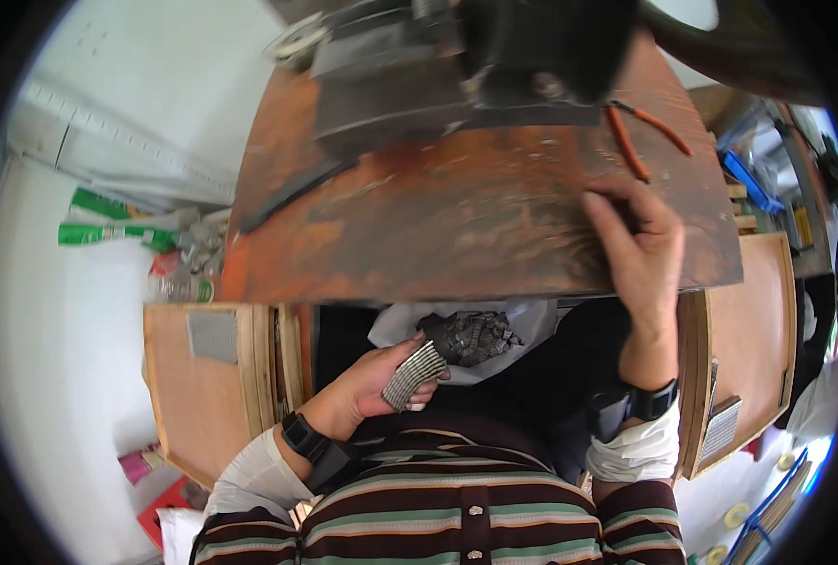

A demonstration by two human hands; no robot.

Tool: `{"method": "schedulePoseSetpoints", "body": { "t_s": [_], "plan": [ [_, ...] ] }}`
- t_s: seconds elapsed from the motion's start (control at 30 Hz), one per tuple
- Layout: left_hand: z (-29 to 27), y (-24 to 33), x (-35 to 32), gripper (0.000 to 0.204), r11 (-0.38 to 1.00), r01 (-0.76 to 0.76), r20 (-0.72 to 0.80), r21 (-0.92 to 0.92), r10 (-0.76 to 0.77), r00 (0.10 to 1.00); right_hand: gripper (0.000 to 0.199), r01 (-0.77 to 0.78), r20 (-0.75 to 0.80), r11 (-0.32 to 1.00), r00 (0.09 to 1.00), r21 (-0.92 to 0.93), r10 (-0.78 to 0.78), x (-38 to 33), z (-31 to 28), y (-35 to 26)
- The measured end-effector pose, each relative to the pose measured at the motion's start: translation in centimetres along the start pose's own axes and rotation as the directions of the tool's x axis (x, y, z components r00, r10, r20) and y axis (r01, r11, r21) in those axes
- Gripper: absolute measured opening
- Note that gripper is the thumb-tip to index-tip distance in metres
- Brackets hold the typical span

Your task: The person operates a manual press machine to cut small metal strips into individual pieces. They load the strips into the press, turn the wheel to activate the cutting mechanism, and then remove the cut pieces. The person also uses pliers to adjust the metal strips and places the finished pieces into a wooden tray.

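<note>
My left hand (pixel 374 379) is closed around a curved stack of thin grey metal pieces (pixel 413 377), held just in front of my body below the table edge. Beyond it, a white bag or cloth (pixel 395 323) in my lap area holds a heap of dark grey metal pieces (pixel 480 337). On the right of the worn reddish-brown tabletop (pixel 438 217) rests my right hand (pixel 640 240). Its thumb and forefinger tips come together near the surface; anything between them is too small to make out. Orange-handled pliers (pixel 631 141) lie just beyond that hand.
A dark machine (pixel 390 85) stands at the table's far side, with a flat dark bar (pixel 296 193) reaching left from it. Wooden trays flank me at left (pixel 193 377) and right (pixel 748 330). A clear plastic bottle (pixel 188 288) lies beside the table's left edge.
</note>
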State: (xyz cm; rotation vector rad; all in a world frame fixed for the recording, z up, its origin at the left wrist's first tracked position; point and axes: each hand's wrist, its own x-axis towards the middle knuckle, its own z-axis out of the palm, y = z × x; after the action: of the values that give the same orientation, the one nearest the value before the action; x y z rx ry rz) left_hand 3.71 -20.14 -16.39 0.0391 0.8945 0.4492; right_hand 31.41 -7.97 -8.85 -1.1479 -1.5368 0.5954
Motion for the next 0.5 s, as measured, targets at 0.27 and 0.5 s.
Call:
{"method": "schedulePoseSetpoints", "body": {
  "t_s": [0.27,0.5],
  "plan": [
    [-1.2,-1.3,-3.1,0.061,0.977,-0.187,0.004,0.102,0.187,0.982,0.013,-0.006,-0.002,0.992,1.0,-0.123,0.005,0.0,0.1,-0.6],
    [-8.6,-3.8,11.7,0.049,-0.247,-0.165,0.287,0.955,0.619,0.731,0.014,0.007,0.021,0.986,1.0,-0.166,-0.003,0.4,0.7,-0.9]
  ]
}}
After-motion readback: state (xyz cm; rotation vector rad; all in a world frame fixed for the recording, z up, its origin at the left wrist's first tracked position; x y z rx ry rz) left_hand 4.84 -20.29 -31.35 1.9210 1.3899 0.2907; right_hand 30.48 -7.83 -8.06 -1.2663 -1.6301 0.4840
